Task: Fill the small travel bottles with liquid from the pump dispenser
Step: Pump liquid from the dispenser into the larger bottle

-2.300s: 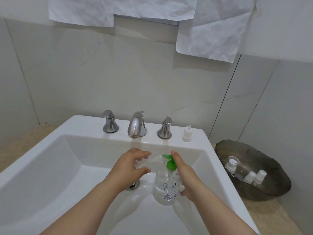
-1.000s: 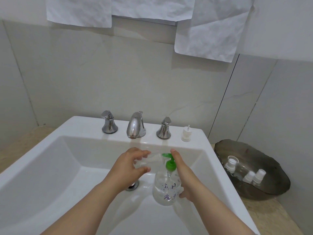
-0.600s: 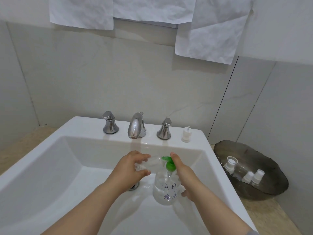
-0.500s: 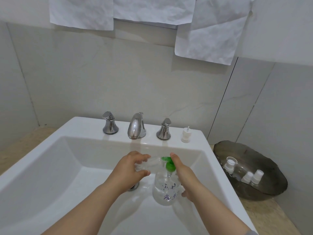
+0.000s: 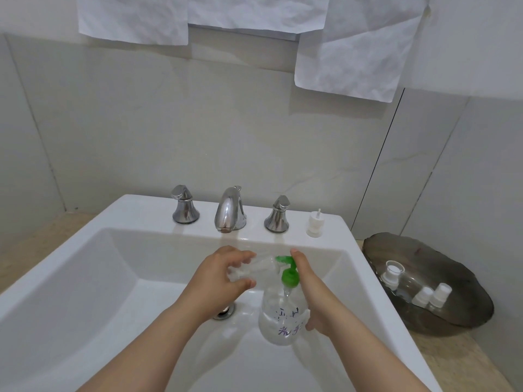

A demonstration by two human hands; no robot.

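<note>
Over the sink basin, my right hand (image 5: 314, 295) grips a clear round pump dispenser (image 5: 280, 321) with purple writing, its forefinger lying on the green pump head (image 5: 287, 268). My left hand (image 5: 220, 278) holds a small clear travel bottle (image 5: 254, 271) tilted on its side, its mouth against the green nozzle. A white bottle cap with a thin tube (image 5: 314, 224) stands on the sink ledge at the back right. Several more small clear bottles with white caps (image 5: 424, 295) lie in a dark bowl (image 5: 467, 315) on the right.
The white sink (image 5: 85, 278) has a chrome spout (image 5: 229, 209) and two chrome handles (image 5: 184, 206) at the back, and a drain (image 5: 225, 311) under my left wrist. A beige counter runs on both sides. White paper sheets (image 5: 353, 52) hang on the tiled wall above.
Both hands keep their grips in the same place over the basin. The view has only shifted slightly.
</note>
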